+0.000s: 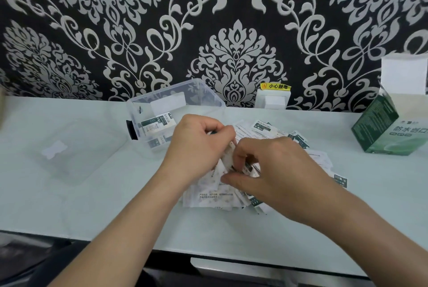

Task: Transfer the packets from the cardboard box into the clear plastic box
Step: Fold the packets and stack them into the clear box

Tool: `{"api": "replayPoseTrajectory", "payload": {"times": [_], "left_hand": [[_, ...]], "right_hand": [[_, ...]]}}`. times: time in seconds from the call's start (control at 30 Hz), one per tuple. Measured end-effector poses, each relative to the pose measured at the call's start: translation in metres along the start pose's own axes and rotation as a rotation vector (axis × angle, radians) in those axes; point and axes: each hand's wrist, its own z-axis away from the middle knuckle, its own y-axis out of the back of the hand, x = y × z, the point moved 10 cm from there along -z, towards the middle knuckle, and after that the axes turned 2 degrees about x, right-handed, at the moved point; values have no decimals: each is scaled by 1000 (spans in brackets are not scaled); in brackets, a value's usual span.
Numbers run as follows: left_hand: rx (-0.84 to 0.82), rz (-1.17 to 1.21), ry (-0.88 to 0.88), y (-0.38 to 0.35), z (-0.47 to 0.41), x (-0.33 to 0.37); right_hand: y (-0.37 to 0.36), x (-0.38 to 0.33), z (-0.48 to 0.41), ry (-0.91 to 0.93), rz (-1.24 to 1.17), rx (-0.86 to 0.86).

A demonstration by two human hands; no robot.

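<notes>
Few packets [157, 125] lie in the clear plastic box [136, 110] just beyond the fingers [209, 125]; the left hand [196, 145] grips a gathered bunch [225, 159] and the right hand [273, 166] pinches more from the loose pile [215, 196] on the surface [92, 205] under both, the cardboard box [389, 131] well to their right, so most seems left.

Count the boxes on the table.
2: the clear box at the back centre, behind the left hand; the cardboard box at the right edge, flap open. None seems hidden.
</notes>
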Motion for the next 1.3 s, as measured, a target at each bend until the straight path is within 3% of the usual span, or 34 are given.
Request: {"api": "replayPoseTrajectory", "payload": {"times": [0.1,0.23,0.33,0.43,0.53,0.67,0.83,1.0,1.13,1.3], "left_hand": [[-59,159,57,-6,1,-4],[-213,320,19,-10,6,8],[-369,132,-133,-14,11,16],[-476,-125,-234,-28,27,20],[-422,-274,-416,-35,36,32],[-323,-285,-526,-26,36,38],[-334,-232,-502,-13,25,55],[-229,-204,-542,31,-6,85],[-274,-70,-385,54,-30,75],[28,325,-126,90,-52,33]], "right_hand": [[-3,12,-2,-70,-180,10],[-15,37,-5,-276,-768,-91],[-26,38,-2,-379,-1126,-253],[-32,37,-1,-416,-1327,-307],[-37,34,-1,-411,-1379,-351],[-40,27,-2,-406,-1420,-376],[-23,20,-17,-352,-1430,-353],[1,-12,-66,-217,-1436,-365],[1,-20,-91,-223,-1369,-357],[-3,-25,-104,-207,-1135,-280]]}}
